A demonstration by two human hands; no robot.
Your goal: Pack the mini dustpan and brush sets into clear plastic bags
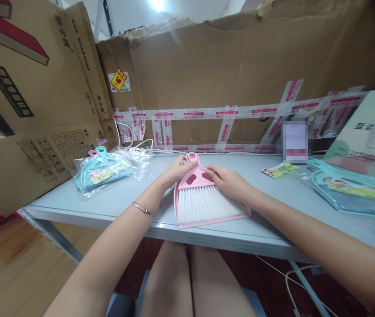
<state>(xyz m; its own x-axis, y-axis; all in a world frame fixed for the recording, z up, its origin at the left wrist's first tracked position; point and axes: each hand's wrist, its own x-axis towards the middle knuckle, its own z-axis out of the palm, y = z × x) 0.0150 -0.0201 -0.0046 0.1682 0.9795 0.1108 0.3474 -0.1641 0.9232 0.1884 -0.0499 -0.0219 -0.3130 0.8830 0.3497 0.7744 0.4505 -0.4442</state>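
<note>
A pink hand brush (203,202) with white bristles lies in a matching pink dustpan (176,203) at the middle of the table's front edge. Its handle, with a hanging loop, points away from me. My left hand (176,171) is closed round the left side of the handle, thumb on top. From the right, my right hand (228,181) grips the brush's shoulder, its fingertips near one of the oval holes. The undersides of both hands' grips are hidden.
On the grey table (256,237), bagged turquoise brush-and-dustpan sets lie at left (104,174) and right (355,189). A label card (280,170) rests near a blurred phone-like screen (295,141). Large cardboard boxes (200,75) stand behind, with white cables along their base.
</note>
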